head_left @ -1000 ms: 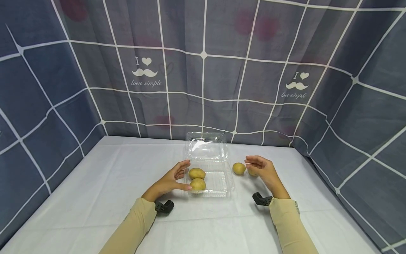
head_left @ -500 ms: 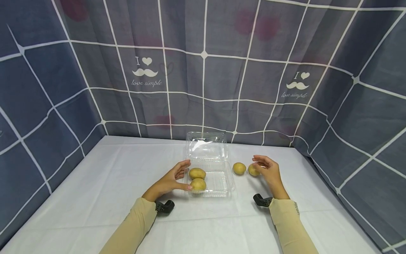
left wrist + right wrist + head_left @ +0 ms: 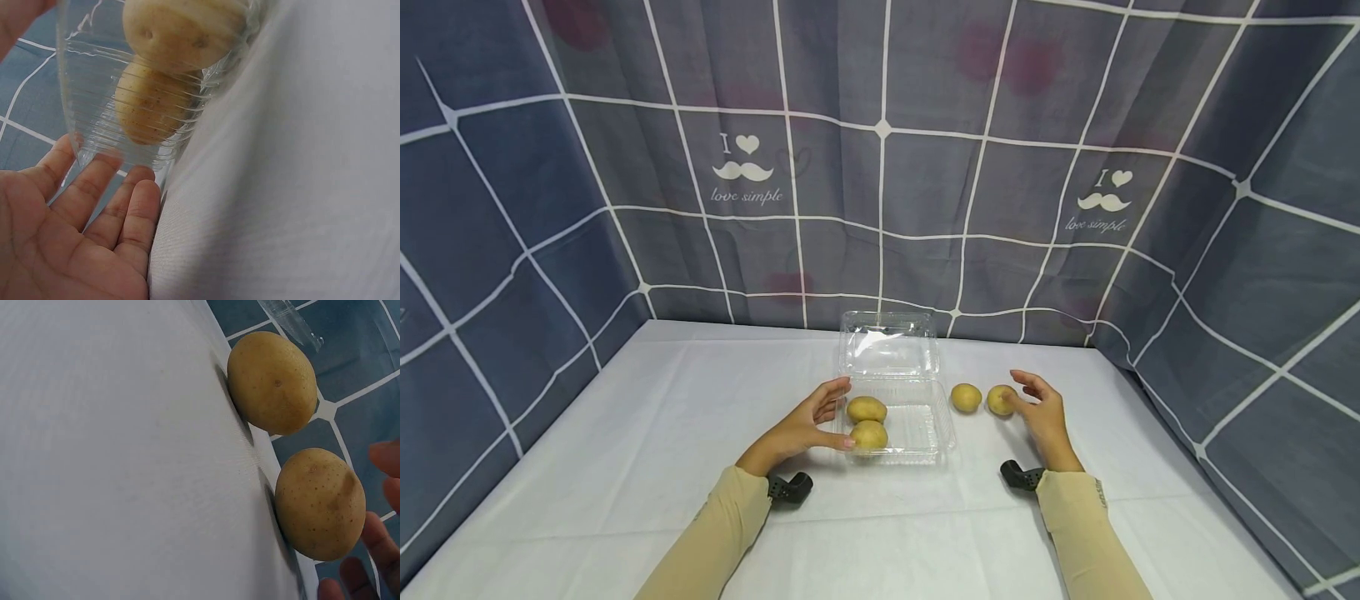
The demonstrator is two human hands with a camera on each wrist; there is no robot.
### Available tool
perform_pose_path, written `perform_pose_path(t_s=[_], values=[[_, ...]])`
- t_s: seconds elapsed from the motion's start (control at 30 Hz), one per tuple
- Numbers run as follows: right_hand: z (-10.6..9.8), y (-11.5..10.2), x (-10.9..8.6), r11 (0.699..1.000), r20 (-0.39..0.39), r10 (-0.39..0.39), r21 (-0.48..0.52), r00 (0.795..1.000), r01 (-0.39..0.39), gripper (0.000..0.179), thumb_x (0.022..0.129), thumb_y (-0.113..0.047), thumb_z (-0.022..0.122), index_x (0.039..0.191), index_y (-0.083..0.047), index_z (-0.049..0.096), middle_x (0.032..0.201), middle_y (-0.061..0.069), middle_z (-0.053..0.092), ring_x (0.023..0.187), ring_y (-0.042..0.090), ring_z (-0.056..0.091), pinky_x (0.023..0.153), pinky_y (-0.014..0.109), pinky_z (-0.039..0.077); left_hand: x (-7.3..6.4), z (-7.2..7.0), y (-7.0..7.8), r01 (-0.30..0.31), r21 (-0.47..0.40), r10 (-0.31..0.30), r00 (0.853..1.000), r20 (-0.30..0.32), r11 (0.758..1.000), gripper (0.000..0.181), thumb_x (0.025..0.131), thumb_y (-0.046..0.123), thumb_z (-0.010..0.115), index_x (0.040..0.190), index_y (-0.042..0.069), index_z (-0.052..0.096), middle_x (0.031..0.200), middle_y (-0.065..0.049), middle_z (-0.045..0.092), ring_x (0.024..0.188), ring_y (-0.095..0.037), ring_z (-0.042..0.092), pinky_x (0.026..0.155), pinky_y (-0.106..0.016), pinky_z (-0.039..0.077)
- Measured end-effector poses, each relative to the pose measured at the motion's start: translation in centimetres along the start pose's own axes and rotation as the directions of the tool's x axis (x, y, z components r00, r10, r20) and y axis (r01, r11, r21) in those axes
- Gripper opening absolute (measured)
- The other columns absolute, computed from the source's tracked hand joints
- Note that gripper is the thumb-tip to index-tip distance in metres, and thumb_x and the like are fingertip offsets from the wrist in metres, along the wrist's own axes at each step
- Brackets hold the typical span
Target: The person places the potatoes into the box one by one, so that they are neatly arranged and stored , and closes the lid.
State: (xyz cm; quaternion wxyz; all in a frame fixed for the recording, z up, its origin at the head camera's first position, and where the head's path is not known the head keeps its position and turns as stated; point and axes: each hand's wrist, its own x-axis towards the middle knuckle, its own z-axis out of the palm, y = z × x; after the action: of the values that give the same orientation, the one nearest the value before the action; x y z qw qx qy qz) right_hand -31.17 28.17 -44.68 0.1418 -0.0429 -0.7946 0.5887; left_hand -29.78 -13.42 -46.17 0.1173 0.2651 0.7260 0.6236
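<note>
In the head view, my left hand (image 3: 801, 425) holds the left side of a clear plastic clamshell container (image 3: 917, 429), thumb at the front rim. In the left wrist view, the fingertips (image 3: 140, 194) touch its ribbed wall. Two potatoes, one behind (image 3: 866, 409) and one in front (image 3: 869, 436), lie in the container's left half. My right hand (image 3: 1041, 412) is beside the right one of two loose potatoes (image 3: 1000, 400), fingers parted; its thumb overlaps that potato's edge, and I cannot tell whether they touch. The other loose potato (image 3: 966, 397) lies between it and the container.
The container's lid (image 3: 887, 346) stands raised at the back. A white cloth (image 3: 700, 400) covers the table. A checked grey-blue curtain (image 3: 835, 175) rises behind and on both sides. A black device (image 3: 1021, 475) sits at each wrist.
My right hand has shifted to the right, uncovering more of the right loose potato, and its fingers have spread. The left hand, container and potatoes stay put.
</note>
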Motion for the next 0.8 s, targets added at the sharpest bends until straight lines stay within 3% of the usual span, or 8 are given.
perform_pose_path(t_s=[0.17, 0.33, 0.8], values=[[-0.07, 0.28, 0.11, 0.997, 0.073, 0.077, 0.007, 0.994, -0.077, 0.057, 0.099, 0.002, 0.069, 0.153, 0.008, 0.051, 0.159, 0.027, 0.047, 0.147, 0.040, 0.040, 0.115, 0.038, 0.038, 0.02, 0.03, 0.05, 0.000, -0.008, 0.000, 1.000, 0.000, 1.000, 0.113, 0.085, 0.009, 0.093, 0.167, -0.009, 0.018, 0.172, -0.035, 0.023, 0.159, -0.053, 0.024, 0.131, -0.062, 0.025], [-0.05, 0.24, 0.23, 0.994, 0.119, 0.109, -0.031, 0.987, -0.106, 0.067, 0.098, -0.002, 0.072, 0.158, 0.008, 0.044, 0.163, 0.029, 0.042, 0.151, 0.044, 0.036, 0.127, 0.048, 0.033, 0.01, -0.01, 0.07, -0.003, -0.007, 0.003, 1.000, 0.001, 1.000, 0.113, 0.085, 0.010, 0.093, 0.167, -0.010, 0.018, 0.172, -0.036, 0.023, 0.159, -0.053, 0.024, 0.130, -0.063, 0.025], [-0.02, 0.30, 0.17, 0.985, 0.173, 0.164, -0.075, 0.971, -0.153, 0.077, 0.097, 0.000, 0.074, 0.160, 0.015, 0.032, 0.165, 0.035, 0.035, 0.157, 0.047, 0.031, 0.132, 0.049, 0.028, -0.10, 0.04, 0.23, 0.002, -0.012, -0.002, 1.000, -0.002, 1.000, 0.111, 0.085, 0.008, 0.093, 0.167, -0.007, 0.020, 0.172, -0.035, 0.023, 0.159, -0.053, 0.024, 0.131, -0.062, 0.025]])
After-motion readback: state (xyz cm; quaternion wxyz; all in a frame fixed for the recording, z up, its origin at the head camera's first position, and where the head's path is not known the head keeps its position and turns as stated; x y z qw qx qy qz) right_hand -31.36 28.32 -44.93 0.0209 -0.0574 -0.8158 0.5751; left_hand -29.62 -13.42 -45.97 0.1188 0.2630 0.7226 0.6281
